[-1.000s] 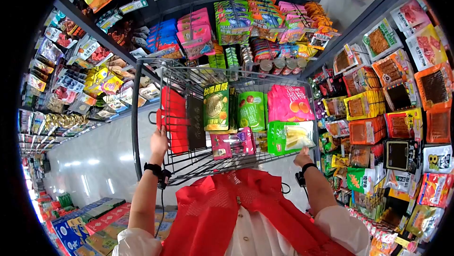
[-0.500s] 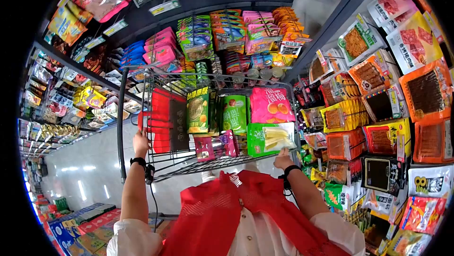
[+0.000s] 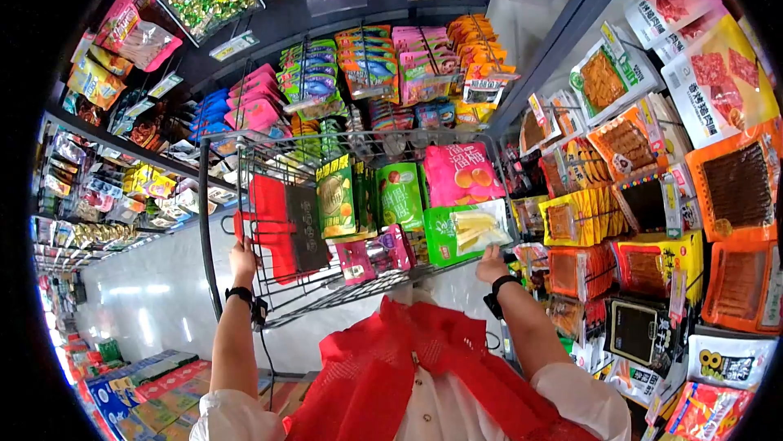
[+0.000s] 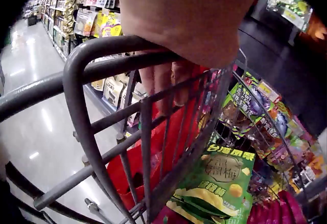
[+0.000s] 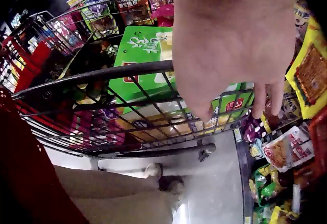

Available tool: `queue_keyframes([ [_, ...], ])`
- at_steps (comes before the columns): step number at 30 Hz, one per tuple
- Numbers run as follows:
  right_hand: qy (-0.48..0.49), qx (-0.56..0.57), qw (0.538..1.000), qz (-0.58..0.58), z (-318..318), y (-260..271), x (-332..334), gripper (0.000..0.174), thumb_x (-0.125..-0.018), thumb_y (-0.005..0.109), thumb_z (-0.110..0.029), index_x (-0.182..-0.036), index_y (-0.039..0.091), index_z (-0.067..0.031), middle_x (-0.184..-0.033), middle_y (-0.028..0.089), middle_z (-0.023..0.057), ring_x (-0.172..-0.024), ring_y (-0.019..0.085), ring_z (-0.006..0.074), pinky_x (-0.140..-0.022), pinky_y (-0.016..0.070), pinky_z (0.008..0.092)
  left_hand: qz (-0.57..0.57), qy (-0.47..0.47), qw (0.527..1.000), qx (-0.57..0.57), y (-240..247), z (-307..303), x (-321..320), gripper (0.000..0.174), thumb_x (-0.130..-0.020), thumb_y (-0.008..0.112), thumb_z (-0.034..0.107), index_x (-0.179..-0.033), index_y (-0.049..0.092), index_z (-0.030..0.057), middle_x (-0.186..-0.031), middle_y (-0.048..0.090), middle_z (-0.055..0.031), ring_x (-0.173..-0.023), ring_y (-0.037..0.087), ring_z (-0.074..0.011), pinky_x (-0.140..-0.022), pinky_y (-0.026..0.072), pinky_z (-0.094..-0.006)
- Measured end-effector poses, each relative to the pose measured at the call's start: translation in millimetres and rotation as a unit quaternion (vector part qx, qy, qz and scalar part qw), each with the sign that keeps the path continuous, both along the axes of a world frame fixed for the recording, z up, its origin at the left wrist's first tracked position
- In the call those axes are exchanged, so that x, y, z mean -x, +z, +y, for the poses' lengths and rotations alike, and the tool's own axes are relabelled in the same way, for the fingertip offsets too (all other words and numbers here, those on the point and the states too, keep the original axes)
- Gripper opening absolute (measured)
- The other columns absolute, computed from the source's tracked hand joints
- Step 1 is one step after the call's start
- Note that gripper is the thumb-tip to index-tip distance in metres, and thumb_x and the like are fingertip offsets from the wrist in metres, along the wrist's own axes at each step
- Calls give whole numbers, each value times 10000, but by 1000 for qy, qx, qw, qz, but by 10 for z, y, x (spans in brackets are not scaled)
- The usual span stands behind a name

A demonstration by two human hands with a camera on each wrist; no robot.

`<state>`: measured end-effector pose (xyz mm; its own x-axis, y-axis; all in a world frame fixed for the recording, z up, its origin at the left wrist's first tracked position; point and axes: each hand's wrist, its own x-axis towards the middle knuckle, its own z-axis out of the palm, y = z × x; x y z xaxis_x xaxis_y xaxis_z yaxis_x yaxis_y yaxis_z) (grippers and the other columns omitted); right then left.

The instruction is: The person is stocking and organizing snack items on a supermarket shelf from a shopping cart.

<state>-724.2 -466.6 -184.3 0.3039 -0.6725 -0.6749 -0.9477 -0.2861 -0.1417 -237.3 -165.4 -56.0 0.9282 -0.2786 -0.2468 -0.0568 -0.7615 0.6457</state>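
Stretched across the middle of the head view is a metal wire shopping cart (image 3: 204, 229). My left hand (image 3: 242, 263) grips its frame at the left end, beside a red plastic flap (image 3: 265, 225); in the left wrist view the fingers (image 4: 162, 86) bend down over the bar. On the near rim at the right end, my right hand (image 3: 491, 266) holds the cart, thumb and fingers hanging over the wire. Close to it inside lies a green-and-white snack bag (image 3: 444, 237). A pink bag (image 3: 457, 176), a green bag (image 3: 398, 196), a green-yellow bag (image 3: 334, 200) and magenta packs (image 3: 359, 262) lie there too.
Racks of hanging snack bags (image 3: 367, 62) stand just beyond the cart's far side. More packs (image 3: 579, 270) hang close to its right end. Grey shiny floor (image 3: 139, 278) runs along the left, with stacked boxes (image 3: 147, 396) at lower left.
In the head view the cart, hands and far racks have shifted left. The right-hand packs appear nearer and larger. Both hands keep their places on the cart.
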Motion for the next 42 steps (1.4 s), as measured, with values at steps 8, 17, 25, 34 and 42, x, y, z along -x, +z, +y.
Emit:
queue_keyframes([
  [8,20,28,997,62,-410,-103,-70,574,-744,404,-177,-1262,199,-42,-1330,171,130,-1028,471,329,-782,411,447,-3,5,1000,-31,166,-243,182,338,-862,401,292,-801,516,-20,-456,511,-100,-405,539,-194,-406,414,-323],
  [17,8,-21,997,73,-700,-134,-153,592,-767,372,-217,-1299,154,-78,-1387,52,97,-1127,397,305,-871,354,454,-19,10,999,-47,69,-264,178,357,-864,389,324,-816,526,-3,-456,519,-117,-409,546,-224,-441,428,-351],
  [25,-15,-72,996,-46,-1111,-135,-159,357,-810,339,-220,-1071,387,18,-1151,322,175,-997,440,266,-818,376,335,39,43,996,73,-142,-239,149,230,-861,408,228,-841,488,14,-462,475,-80,-357,488,-171,-339,378,-310],
  [34,-60,150,754,-637,-3023,2830,-1515,134,-819,477,-105,-918,457,-18,-716,548,61,-681,566,203,-585,460,293,-26,2,998,-49,-52,-334,248,273,-852,391,238,-824,498,-11,-478,514,-114,-395,541,-225,-378,420,-326],
  [42,-223,470,596,-612,-4361,4219,-2130,606,-669,658,-207,-1098,383,120,-1089,448,273,-1017,447,349,-880,345,352,-91,-164,861,-472,541,-702,258,340,-786,431,327,-826,606,38,-840,611,-148,-814,590,-298,-677,477,-384],
])
